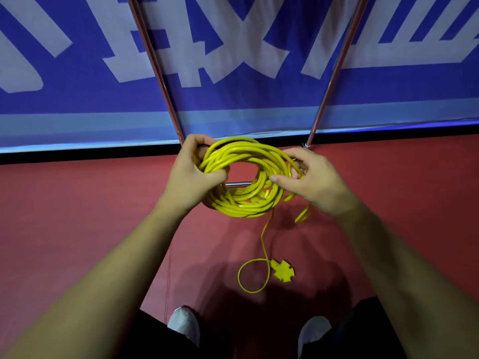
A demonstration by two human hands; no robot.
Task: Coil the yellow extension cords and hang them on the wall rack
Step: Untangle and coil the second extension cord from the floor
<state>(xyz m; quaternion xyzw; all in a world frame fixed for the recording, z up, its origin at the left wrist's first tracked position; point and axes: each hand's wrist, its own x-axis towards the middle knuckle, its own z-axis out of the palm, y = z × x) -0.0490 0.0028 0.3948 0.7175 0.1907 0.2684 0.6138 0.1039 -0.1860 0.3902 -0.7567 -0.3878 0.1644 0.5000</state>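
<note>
1. The yellow extension cord (241, 203) is a smooth, glossy plastic-sheathed cable wound into a thick round coil of many loops. Both hands hold it in the air above the floor.
2. The left hand (193, 174) takes the coil's left side. Its grip is closed, with the fingers curled over the bundled strands and the thumb pressed against them.
3. The right hand (313, 182) is at the coil's right side, and its grip pinches a few outer strands between the thumb and bent fingers.
4. A thin tail drops from the coil's bottom to the floor and curls into one loose ring. It ends in a flat, cross-shaped yellow socket block (281, 271) lying there.
5. The metal rack (337, 66) is shiny round tubing, with two slanted uprights and a short horizontal bar seen through the coil's centre.
6. Behind the rack hangs a blue banner (233, 99) with broad white characters. The floor (77, 203) is matte red, and two pale shoe tips (184, 322) show at the bottom edge.
</note>
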